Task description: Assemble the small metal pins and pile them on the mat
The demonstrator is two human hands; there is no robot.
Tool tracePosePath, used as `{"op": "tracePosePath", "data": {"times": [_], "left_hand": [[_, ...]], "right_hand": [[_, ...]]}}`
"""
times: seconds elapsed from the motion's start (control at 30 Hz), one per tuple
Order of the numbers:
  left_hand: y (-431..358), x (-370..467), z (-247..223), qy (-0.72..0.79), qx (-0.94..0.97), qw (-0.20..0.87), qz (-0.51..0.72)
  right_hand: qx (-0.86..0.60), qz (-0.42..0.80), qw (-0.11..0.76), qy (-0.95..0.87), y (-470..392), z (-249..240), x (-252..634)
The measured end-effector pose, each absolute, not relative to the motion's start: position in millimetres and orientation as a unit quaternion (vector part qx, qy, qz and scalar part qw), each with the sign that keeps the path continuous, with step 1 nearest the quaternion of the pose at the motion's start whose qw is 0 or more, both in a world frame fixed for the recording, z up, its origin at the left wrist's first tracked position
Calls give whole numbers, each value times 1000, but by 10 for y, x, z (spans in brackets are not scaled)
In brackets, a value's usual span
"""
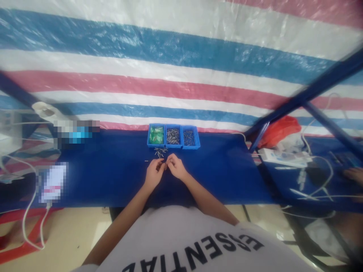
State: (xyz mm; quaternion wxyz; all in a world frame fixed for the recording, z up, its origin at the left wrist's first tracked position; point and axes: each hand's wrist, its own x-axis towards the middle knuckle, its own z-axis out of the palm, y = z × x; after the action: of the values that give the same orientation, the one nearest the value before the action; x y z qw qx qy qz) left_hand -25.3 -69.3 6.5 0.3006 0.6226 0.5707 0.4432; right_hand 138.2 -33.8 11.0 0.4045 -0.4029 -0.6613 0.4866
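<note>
Over the blue table (113, 170), my left hand (155, 172) and my right hand (175, 166) meet fingertip to fingertip. Both have their fingers pinched together around something too small to make out. Just beyond them lies a loose pile of thin metal pieces (161, 152), and a single thin piece (146, 161) rests left of my left hand. Behind the pile, three blue bins stand side by side: the left bin (156, 146) has green-and-clear packets (156, 135), while the middle bin (174, 146) and the right bin (191, 146) contain many small metal pieces.
A striped plastic sheet (181, 68) hangs behind the table. At the left a blurred-out device (53, 183) has a white cable. On the right are a blue metal frame (309, 87), a red bag (280, 130), a white box (286, 156), cables and part of another person's hand (354, 174).
</note>
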Motion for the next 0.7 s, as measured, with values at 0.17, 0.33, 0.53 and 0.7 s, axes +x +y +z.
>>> {"op": "tracePosePath", "data": {"times": [0.17, 0.33, 0.53, 0.7], "left_hand": [[-708, -276, 97, 575, 618, 317, 433], [-706, -312, 101, 596, 608, 318, 418], [-691, -320, 71, 603, 586, 331, 428], [-687, -318, 30, 597, 555, 364, 451]], "right_hand": [[-391, 511, 419, -641, -311, 61, 1366], [-393, 490, 411, -661, -305, 30, 1355], [-403, 453, 407, -683, -311, 52, 1362], [-409, 472, 420, -659, -312, 76, 1348]]}}
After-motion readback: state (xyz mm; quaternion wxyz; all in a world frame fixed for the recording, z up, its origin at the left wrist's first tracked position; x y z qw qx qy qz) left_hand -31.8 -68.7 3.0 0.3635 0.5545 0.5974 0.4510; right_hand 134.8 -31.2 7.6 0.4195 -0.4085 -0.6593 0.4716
